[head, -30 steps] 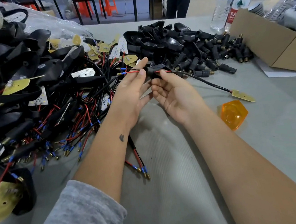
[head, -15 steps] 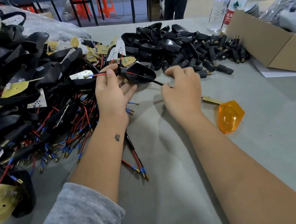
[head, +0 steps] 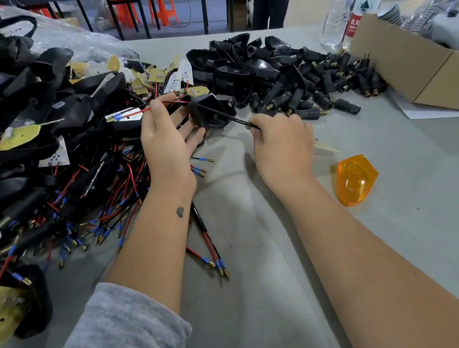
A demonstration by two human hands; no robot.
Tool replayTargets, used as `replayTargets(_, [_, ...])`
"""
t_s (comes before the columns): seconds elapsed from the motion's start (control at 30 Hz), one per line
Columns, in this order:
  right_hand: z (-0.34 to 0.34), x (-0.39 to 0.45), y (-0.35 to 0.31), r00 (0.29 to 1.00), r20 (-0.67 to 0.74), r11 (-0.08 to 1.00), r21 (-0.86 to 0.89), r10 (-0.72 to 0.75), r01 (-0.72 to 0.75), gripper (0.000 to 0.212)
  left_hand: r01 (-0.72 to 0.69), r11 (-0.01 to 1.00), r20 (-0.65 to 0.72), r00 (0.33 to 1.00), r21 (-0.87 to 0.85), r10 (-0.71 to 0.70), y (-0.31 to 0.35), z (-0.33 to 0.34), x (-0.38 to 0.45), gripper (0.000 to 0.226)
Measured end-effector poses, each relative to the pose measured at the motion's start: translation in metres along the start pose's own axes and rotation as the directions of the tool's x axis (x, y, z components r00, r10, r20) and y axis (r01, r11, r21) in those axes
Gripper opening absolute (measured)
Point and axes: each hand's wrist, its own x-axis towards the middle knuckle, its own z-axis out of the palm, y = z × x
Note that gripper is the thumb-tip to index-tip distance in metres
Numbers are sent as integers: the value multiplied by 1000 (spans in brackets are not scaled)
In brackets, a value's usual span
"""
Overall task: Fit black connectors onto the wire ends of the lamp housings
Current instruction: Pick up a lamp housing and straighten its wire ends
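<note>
The glossy black plastic lamp housing (head: 208, 110) sits against the spread fingers of the left hand (head: 166, 140), whose thumb pins the thin red and black wire ends (head: 131, 114) running leftward from the housing. A black sheathed cable (head: 231, 118) leaves the housing to the right, into the pinching right hand (head: 282, 145). So the long axis lies left to right between the hands. The heap of black brass-tipped connectors (head: 327, 90) lies on the grey tabletop (head: 259, 255) right of the housing, nearer the right hand, which I judge should fetch one.
</note>
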Motion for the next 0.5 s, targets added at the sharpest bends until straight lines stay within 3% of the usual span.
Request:
replayTargets(0.23, [5, 1, -2, 997, -50, 996, 72, -53, 56, 27, 97, 995, 110, 989, -9, -96, -3, 2, 0, 25])
replayTargets(0.5, [4, -2, -6, 990, -124, 981, 171, -69, 90, 17, 44, 999, 69, 997, -29, -42, -3, -2, 4, 24])
